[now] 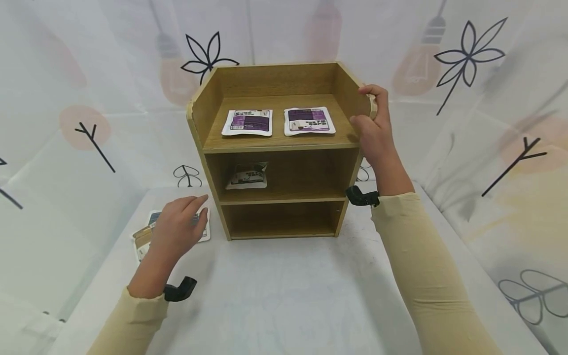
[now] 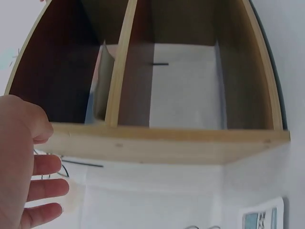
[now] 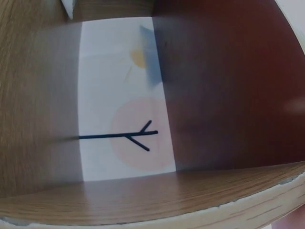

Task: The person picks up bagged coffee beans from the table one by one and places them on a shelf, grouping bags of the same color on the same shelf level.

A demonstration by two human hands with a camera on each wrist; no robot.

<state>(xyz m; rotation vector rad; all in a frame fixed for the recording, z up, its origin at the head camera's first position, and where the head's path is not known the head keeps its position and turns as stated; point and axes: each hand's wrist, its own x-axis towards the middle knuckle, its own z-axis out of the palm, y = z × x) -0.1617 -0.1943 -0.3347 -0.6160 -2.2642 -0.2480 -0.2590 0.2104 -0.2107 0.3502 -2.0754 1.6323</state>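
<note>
A small wooden shelf (image 1: 284, 201) with three levels stands upright on the table. My right hand (image 1: 376, 129) grips the top of its right side panel, thumb on the inner face. My left hand (image 1: 174, 229) is just left of the shelf, fingers loosely extended and holding nothing; in the left wrist view its thumb and fingers are near the side panel (image 2: 167, 145). Two white-and-purple packets (image 1: 247, 122) lie side by side on the top level. Another packet, dark and white (image 1: 247, 176), leans in the middle level's left part.
Flat packets (image 1: 205, 233), one of them brown and white (image 1: 143, 240), lie on the white table (image 1: 275, 296), partly hidden behind my left hand. A printed white curtain (image 1: 284, 29) hangs behind and at both sides.
</note>
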